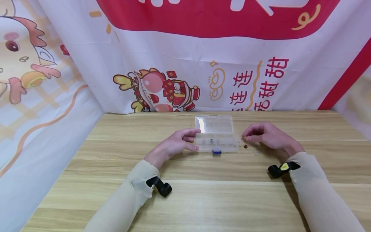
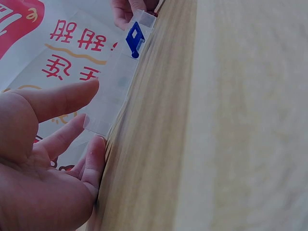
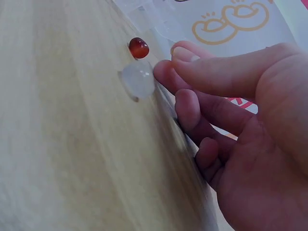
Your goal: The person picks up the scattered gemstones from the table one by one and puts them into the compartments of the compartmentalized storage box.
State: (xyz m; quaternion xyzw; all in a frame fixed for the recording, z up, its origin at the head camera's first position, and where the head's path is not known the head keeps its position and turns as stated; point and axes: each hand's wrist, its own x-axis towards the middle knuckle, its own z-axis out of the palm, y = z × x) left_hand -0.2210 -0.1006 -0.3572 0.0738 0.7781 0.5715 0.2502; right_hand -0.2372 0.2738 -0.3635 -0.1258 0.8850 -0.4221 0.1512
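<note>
A clear plastic compartment box (image 1: 226,149) lies on the table with its lid (image 1: 215,124) raised at the back and a blue latch (image 1: 216,152) at the front. One small dark bead (image 1: 211,140) sits inside. My left hand (image 1: 179,141) holds the box's left end, thumb at the front corner and index finger toward the back. Beyond the right end, my right hand (image 1: 268,137) pinches a small yellowish bead (image 1: 244,138) between thumb and index finger, its other fingers curled. Below those fingertips lie a reddish-brown bead (image 3: 139,48) and a whitish translucent bead (image 3: 138,80).
The wooden table (image 1: 203,199) stretches toward me in front of the box. A printed cloth (image 1: 174,48) hangs behind the table's back edge, and another patterned cloth (image 1: 66,135) hangs at the left. Black wrist cameras are strapped over both sleeves.
</note>
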